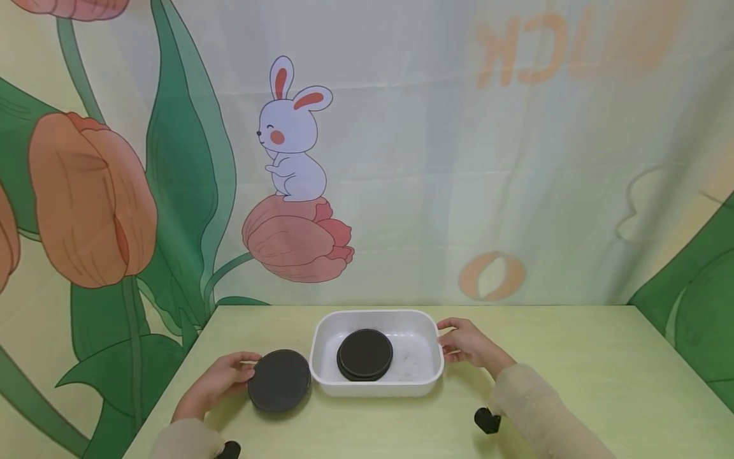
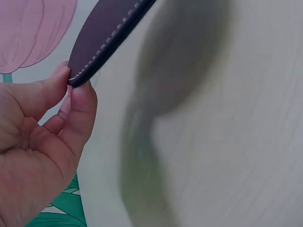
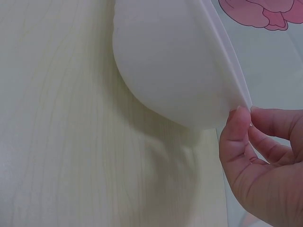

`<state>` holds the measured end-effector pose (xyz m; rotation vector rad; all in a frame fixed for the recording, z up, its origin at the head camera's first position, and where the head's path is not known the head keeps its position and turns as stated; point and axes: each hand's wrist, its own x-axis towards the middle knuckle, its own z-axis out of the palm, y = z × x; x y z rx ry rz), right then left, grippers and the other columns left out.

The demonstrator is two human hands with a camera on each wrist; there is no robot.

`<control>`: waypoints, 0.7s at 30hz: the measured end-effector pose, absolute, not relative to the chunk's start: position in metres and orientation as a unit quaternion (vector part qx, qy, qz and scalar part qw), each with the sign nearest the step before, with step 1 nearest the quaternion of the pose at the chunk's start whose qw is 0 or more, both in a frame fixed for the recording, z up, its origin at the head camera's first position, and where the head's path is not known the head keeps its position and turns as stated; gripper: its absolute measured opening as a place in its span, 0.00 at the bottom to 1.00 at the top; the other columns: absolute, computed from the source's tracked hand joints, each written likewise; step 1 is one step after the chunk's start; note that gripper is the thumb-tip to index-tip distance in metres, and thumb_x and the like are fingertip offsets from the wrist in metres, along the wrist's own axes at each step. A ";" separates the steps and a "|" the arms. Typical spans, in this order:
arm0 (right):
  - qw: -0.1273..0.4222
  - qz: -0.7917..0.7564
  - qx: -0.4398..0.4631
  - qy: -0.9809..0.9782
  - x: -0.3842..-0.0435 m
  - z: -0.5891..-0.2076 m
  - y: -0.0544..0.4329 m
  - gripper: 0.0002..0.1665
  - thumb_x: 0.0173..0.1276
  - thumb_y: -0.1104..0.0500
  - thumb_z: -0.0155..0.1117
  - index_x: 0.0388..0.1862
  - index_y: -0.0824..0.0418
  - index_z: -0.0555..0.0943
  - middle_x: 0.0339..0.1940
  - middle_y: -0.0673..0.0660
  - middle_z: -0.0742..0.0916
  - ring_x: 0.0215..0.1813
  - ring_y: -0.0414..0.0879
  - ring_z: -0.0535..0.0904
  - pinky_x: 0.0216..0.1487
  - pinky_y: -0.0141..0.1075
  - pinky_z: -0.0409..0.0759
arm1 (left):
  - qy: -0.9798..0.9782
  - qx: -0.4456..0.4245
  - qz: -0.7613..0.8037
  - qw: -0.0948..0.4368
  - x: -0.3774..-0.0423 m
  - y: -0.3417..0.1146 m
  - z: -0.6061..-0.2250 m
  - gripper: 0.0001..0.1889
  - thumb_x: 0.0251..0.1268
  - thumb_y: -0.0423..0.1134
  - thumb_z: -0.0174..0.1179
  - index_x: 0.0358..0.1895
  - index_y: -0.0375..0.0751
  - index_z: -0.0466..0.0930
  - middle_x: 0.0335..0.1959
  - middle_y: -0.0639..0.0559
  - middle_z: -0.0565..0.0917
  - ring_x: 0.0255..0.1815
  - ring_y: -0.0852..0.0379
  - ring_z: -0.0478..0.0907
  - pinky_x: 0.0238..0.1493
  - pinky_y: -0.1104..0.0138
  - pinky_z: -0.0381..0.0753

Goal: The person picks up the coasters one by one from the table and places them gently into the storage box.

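Note:
My left hand [image 1: 220,380] pinches the edge of a round dark leather coaster [image 1: 280,381], held beside the left end of a white rectangular basin [image 1: 375,389]. In the left wrist view, white stitching runs along the edge of this coaster [image 2: 102,40], and its shadow falls on the table. Inside the basin, towards its left half, lies a small stack of round black coasters [image 1: 366,352]. My right hand [image 1: 471,344] holds the basin's right rim between thumb and fingers, as the right wrist view also shows at the basin's lip [image 3: 236,85].
The pale wooden table [image 1: 573,370] carries the basin. Behind its far edge hangs a curtain [image 1: 401,191] printed with tulips and a rabbit. Black camera mounts [image 1: 487,421] stick out near the sleeves.

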<state>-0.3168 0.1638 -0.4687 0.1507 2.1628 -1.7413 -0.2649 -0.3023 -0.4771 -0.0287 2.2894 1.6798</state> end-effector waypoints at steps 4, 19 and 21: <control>0.184 -0.616 0.050 0.764 -0.316 -0.469 0.165 0.21 0.59 0.69 0.53 0.53 0.66 0.67 0.20 0.53 0.77 0.20 0.41 0.72 0.23 0.30 0.74 | 0.777 0.011 0.611 0.150 -0.267 -0.305 -0.468 0.22 0.62 0.29 0.48 0.58 0.23 0.57 0.40 0.54 0.75 0.38 0.64 0.74 0.41 0.70 0.75; 0.184 -0.618 0.050 0.763 -0.316 -0.468 0.164 0.21 0.59 0.69 0.53 0.53 0.66 0.66 0.20 0.54 0.77 0.20 0.41 0.72 0.23 0.30 0.74 | 0.781 0.015 0.613 0.120 -0.267 -0.315 -0.442 0.23 0.63 0.32 0.49 0.59 0.27 0.58 0.38 0.58 0.74 0.37 0.66 0.75 0.41 0.72 0.75; 0.184 -0.618 0.048 0.763 -0.316 -0.468 0.164 0.21 0.59 0.69 0.53 0.53 0.67 0.66 0.20 0.54 0.77 0.20 0.41 0.72 0.23 0.30 0.74 | 0.782 0.025 0.611 0.117 -0.268 -0.313 -0.439 0.24 0.63 0.33 0.49 0.60 0.27 0.57 0.39 0.58 0.73 0.38 0.66 0.74 0.42 0.72 0.75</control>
